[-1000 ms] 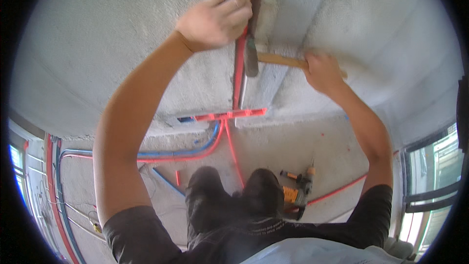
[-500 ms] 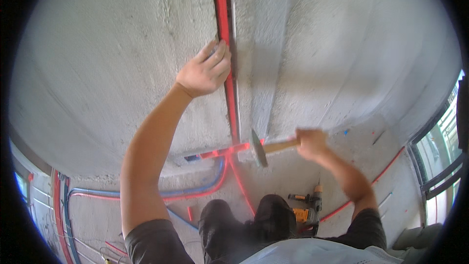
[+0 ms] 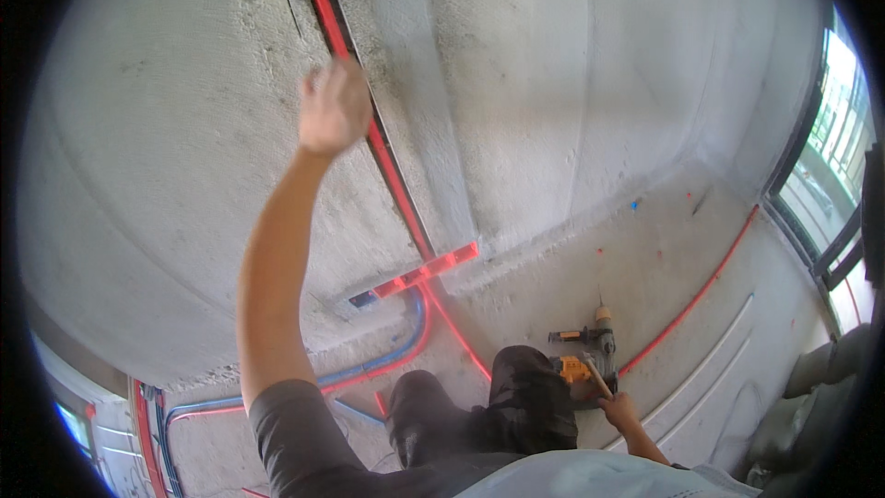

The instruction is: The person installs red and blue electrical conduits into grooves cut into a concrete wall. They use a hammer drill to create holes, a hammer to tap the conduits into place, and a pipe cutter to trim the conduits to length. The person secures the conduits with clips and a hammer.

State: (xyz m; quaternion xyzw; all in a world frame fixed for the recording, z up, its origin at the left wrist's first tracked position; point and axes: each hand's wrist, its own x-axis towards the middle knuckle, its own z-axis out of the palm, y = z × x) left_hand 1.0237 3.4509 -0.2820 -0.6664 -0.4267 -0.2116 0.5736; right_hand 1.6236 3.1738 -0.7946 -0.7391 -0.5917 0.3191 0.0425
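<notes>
Head view: the wall groove (image 3: 340, 14) holds red pipe (image 3: 394, 180). Blurred left hand (image 3: 334, 109), grip unclear; right hand (image 3: 622, 411) clasps a wooden handle (image 3: 598, 375).

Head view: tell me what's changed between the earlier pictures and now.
The right hand has dropped down and back from the wall, still holding the wooden-handled hammer, which now overlaps the drill in view. The left hand stays up by the red conduit, blurred, its contact unclear. The view has tilted. Unchanged: the conduit in the wall, the drill on the floor.
</notes>
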